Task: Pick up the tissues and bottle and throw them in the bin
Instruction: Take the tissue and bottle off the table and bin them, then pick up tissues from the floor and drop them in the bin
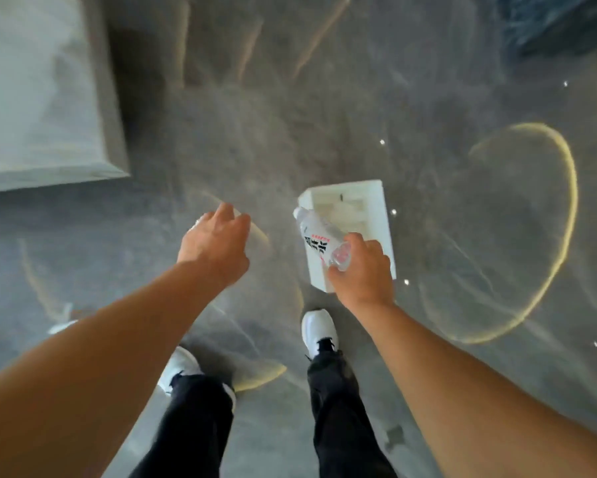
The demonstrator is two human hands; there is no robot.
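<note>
Over white bin [376, 208], bottle [319, 241].

Grey carpet [376, 108] underfoot, mottled in paler and darker patches, crossed by thin yellow curved lines [562, 215] that sweep into a large ring at right. Small bright specks [381, 142] scattered over the right side. Pale grey block of furniture [38, 98] filling the upper left corner, its edge casting a darker band along the carpet. Dark blue patch [559, 19] at the upper right corner, blurred. Soft, even light
</note>
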